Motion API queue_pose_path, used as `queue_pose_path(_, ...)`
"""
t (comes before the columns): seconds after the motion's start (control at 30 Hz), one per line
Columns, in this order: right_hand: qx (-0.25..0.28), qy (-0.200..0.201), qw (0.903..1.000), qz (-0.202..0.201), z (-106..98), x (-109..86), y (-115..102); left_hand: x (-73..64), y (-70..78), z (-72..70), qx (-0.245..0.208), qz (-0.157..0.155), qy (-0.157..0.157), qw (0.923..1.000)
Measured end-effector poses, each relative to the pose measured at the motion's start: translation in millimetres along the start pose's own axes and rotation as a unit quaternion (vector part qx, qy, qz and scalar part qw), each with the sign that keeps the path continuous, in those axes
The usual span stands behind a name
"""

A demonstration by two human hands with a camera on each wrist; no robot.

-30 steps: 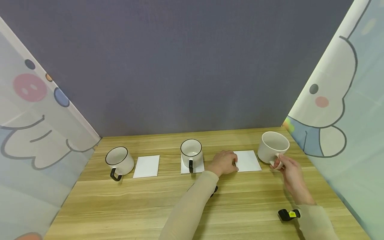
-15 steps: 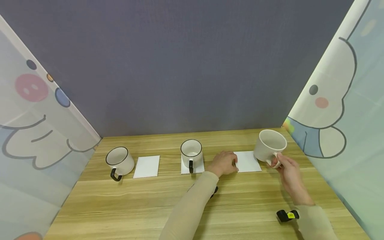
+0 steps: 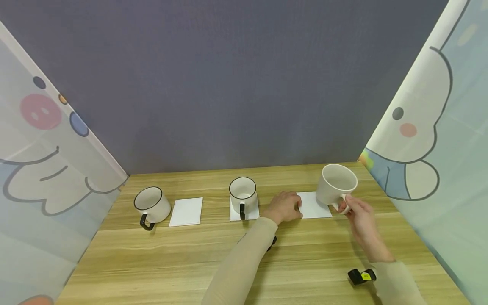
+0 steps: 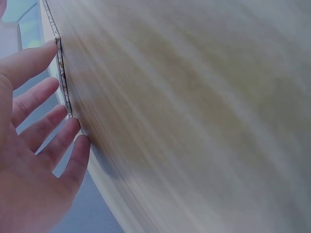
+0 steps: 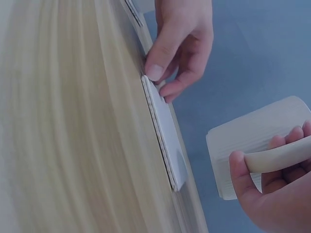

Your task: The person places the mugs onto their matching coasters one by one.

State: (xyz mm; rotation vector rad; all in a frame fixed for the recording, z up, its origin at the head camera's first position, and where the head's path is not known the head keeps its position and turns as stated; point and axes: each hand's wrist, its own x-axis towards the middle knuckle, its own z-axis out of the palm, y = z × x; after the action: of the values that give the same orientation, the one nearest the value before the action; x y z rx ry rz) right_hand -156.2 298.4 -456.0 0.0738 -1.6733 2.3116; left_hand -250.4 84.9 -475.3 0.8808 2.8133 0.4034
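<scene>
My right hand (image 3: 361, 220) grips the handle of a plain white mug (image 3: 337, 183). In the right wrist view the ribbed mug (image 5: 262, 128) hangs clear above the tabletop, its handle between thumb and fingers. In the head view it overlaps the right part of a square white coaster (image 3: 310, 206). My left hand (image 3: 283, 207) is at that coaster's left edge. Seen from the left wrist, the thumb and fingertips touch along the coaster's edge (image 4: 63, 77), with the fingers loosely spread. The right wrist view shows the coaster (image 5: 167, 133) lying flat.
A white mug with black rim and handle (image 3: 243, 192) stands on another white coaster (image 3: 233, 215), left of my left hand. Farther left are a bare white coaster (image 3: 186, 212) and a second black-rimmed mug (image 3: 156, 207) on the wooden table (image 3: 160, 267). A grey panel (image 3: 244, 93) rises behind.
My right hand has carried the plain white mug to the left, from beside the coaster to over its right part. My left hand has stayed at the coaster's edge.
</scene>
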Motion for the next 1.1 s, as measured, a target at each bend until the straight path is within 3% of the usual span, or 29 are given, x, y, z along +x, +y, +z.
queue_pose_path(0.23, -0.007, -0.011, 0.9999, -0.002, 7.9, -1.7, 3.9, -0.6, 0.2, -0.1, 0.003, 0.004, 0.01, 0.9999)
queue_pose_path(0.5, -0.012, -0.019, 0.9997, -0.005, 16.6, -1.5, 6.5, -2.2, 0.6, -1.1, -0.005, -0.005, 0.001, 1.0)
queue_pose_path(0.77, -0.051, -0.016, 0.9985, 0.003, 23.2, -1.6, 9.4, -2.3, 1.0, -0.8, -0.004, -0.012, 0.0, 0.9999)
queue_pose_path(1.1, -0.058, -0.006, 0.9981, 0.021, 30.0, -3.3, 15.5, -0.7, 0.2, 1.8, -0.002, -0.009, 0.002, 1.0)
